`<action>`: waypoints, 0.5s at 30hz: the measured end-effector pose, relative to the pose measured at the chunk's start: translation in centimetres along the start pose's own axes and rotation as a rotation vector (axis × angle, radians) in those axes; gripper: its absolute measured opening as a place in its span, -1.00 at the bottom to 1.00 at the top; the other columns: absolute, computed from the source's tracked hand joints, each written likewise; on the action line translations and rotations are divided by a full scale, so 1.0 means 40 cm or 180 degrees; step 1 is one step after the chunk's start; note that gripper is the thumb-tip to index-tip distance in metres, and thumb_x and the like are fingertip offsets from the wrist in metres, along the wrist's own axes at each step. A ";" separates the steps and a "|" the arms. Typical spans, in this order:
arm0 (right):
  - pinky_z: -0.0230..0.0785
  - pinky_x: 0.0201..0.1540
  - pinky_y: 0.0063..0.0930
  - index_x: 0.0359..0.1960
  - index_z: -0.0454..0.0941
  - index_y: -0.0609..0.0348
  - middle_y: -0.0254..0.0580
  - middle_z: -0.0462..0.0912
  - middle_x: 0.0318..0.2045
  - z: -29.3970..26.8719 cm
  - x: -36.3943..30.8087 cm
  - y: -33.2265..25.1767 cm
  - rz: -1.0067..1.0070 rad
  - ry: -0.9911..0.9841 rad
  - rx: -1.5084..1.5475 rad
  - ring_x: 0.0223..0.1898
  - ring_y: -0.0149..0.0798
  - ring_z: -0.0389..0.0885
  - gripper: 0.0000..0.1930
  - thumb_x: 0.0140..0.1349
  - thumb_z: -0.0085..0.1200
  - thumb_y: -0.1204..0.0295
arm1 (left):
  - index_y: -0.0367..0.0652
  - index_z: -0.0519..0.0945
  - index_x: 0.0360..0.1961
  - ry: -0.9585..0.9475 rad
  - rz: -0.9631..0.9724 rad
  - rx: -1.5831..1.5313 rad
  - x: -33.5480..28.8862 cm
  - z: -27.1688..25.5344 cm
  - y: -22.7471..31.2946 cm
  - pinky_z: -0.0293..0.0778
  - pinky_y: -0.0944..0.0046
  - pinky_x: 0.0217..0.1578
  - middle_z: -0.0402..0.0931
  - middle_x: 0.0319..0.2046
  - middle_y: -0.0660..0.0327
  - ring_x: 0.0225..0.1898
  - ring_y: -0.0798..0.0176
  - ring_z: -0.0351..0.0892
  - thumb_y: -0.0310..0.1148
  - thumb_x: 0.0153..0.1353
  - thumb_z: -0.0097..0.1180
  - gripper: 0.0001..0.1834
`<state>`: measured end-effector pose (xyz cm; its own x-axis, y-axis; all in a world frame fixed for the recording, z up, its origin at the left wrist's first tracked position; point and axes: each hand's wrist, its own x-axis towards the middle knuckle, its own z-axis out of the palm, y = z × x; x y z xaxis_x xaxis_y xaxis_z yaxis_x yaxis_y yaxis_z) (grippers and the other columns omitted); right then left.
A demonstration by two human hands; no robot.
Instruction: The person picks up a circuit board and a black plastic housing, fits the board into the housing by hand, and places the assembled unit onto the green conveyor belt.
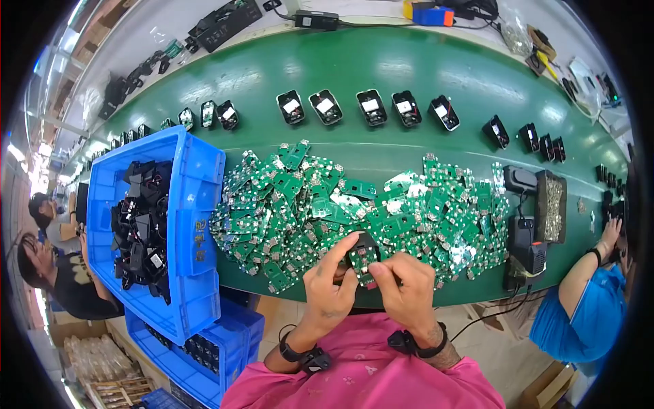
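Item: small black housing (361,253) with a green circuit board (363,270) seated at its lower end, held over the near edge of the green conveyor belt (381,75), just in front of the person's chest. Long axis runs roughly away from the body, the board end nearer the person. Left hand (329,283): closed on the piece from its left side, forefinger stretched up and over the housing's top. Right hand (407,283): closed on it from the right, thumb and forefinger pinching the board's lower edge. Both hands meet at the piece; neither is clearly nearer, and the piece lies between their fingertips. Behind, touching the work area: a broad heap of loose green circuit boards (300,198) spread across the belt. Farther back: a row of open black housings (371,107) with white labels, spaced along the belt. To the left: a blue bin (197,204) of black housings, with another blue bin (204,347) below. To the right: a black electric screwdriver stand (526,245), a tray of screws (552,208), and a co-worker's blue sleeve (579,320).
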<state>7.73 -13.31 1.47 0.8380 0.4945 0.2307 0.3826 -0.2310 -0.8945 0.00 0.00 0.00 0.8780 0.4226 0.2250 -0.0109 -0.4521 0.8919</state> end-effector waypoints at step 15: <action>0.42 -0.52 -0.27 0.04 0.50 0.30 -0.06 0.59 -0.47 0.064 -0.002 0.031 -0.0032 0.0460 0.0217 -0.58 -0.10 0.56 -0.69 0.29 0.11 0.48 | -0.30 0.50 0.09 0.0175 -0.0165 -0.0383 0.013 0.032 0.005 0.60 0.38 -0.44 0.65 -0.19 0.03 -0.36 0.29 0.69 -0.42 0.40 0.02 -0.71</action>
<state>7.15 -11.51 -0.65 0.8834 0.3696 0.2881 0.3681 -0.1669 -0.9147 1.06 -0.88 -0.20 0.8514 0.4868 0.1955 -0.0264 -0.3325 0.9427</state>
